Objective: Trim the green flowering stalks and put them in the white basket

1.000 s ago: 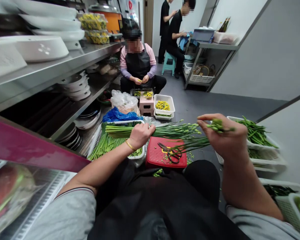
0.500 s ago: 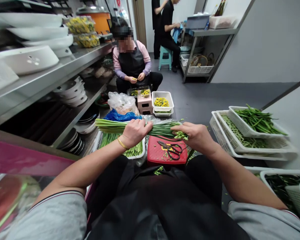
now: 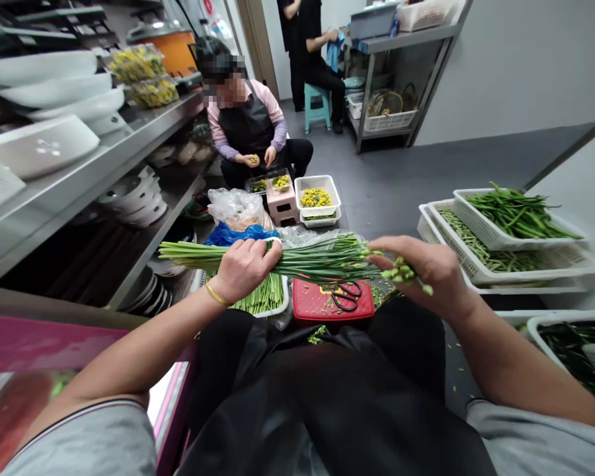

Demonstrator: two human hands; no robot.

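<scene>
- Our left hand is wrapped tight around the bundle of green stalks, which lies level above our lap and the red board.
- Our right hand is closed on a pinch of bud tips at the bundle's right end.
- We judge a clean pull needs the left grip firm near the middle and the tips even.
- Black scissors lie on the board, right beneath the stalks.
- White baskets of greens sit near at the right; a stalk tray touches the board's left edge.
- A seated co-worker's hands work well apart, beyond.
</scene>
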